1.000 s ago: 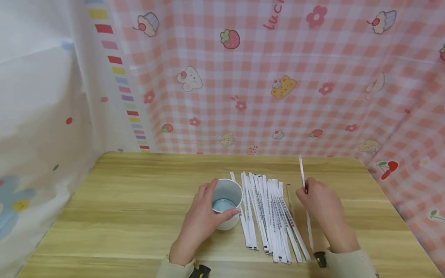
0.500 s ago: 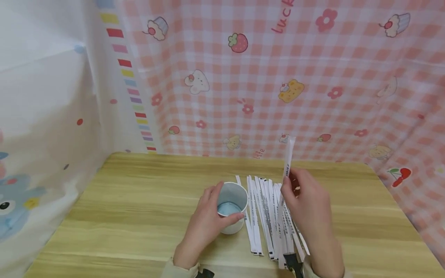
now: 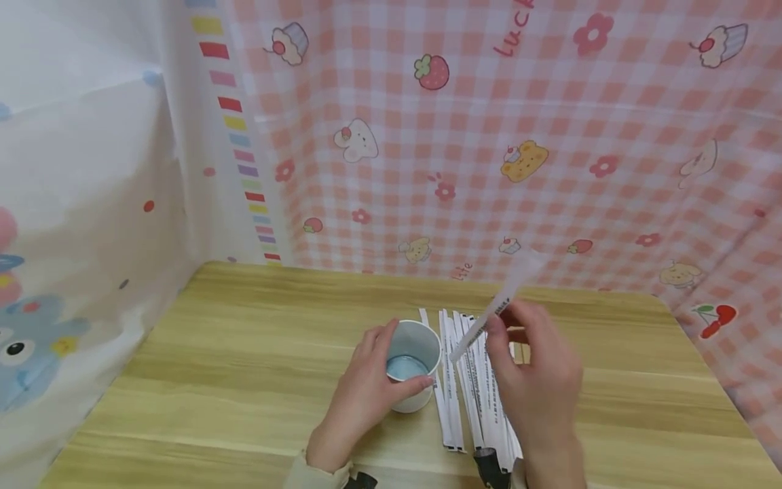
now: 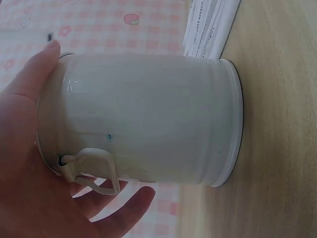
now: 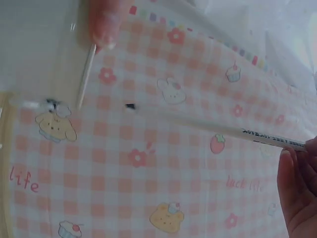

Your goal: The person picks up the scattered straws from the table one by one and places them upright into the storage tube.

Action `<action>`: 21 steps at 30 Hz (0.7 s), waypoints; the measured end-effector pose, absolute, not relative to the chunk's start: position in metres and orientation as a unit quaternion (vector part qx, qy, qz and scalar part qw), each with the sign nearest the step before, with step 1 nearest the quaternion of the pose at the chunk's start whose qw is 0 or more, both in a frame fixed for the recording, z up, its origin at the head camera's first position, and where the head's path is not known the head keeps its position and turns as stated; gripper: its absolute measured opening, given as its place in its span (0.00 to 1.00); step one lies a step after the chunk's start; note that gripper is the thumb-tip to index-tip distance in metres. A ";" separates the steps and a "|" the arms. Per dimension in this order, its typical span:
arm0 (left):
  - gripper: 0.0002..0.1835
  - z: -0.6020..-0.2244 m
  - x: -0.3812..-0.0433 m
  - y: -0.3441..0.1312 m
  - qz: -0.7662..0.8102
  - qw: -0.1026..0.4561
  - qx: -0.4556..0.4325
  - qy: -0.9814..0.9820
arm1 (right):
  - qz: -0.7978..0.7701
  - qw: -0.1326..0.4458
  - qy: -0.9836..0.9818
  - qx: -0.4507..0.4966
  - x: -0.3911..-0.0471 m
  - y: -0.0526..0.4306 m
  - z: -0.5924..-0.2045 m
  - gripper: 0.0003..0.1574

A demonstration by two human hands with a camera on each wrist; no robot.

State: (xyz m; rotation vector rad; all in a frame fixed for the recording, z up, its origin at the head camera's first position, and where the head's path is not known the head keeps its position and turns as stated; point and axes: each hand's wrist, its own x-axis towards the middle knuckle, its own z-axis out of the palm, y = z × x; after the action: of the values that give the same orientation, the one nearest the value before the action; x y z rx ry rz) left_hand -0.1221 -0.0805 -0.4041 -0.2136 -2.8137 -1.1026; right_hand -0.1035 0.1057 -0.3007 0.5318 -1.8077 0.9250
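My left hand (image 3: 362,392) holds a white pail (image 3: 411,401) by its rim, thumb on the near side and fingers around the far side. The pail stands upright on the table, its inside bottom bluish; a small loop handle (image 4: 101,171) shows on its side in the left wrist view. My right hand (image 3: 537,370) pinches a slim paper-wrapped stick (image 3: 501,299) with printed text. The stick slants, its lower end just right of the pail's rim, its upper end blurred. Beneath it several similar wrapped sticks (image 3: 451,401) lie side by side, partly hidden by the right hand.
The wooden table (image 3: 244,380) extends on both sides of the hands. A pink checked cloth (image 3: 391,183) hangs behind it and along the right, and a white printed cloth (image 3: 91,183) hangs at the left.
The right hand has moved left, from beside the row of sticks to over it, and its stick has tilted from near upright to a slant toward the pail. The left hand keeps its hold.
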 end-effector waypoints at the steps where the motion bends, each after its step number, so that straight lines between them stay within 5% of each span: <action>1: 0.53 -0.404 -0.122 -0.081 -0.361 0.056 -0.072 -0.928 | 0.386 0.504 -0.739 0.223 -0.103 0.103 -0.301 0.14; 21: 0.49 -0.402 -0.122 -0.083 -0.348 0.084 -0.100 -0.928 | 0.377 0.316 -0.827 0.272 -0.108 0.063 -0.337 0.09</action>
State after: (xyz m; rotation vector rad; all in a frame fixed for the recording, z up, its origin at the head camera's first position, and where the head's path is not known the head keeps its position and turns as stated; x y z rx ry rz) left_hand -0.1218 -0.0827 -0.4021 -0.2991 -2.7694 -1.0399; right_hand -0.1084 0.0628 -0.3371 0.7153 -2.1790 0.9922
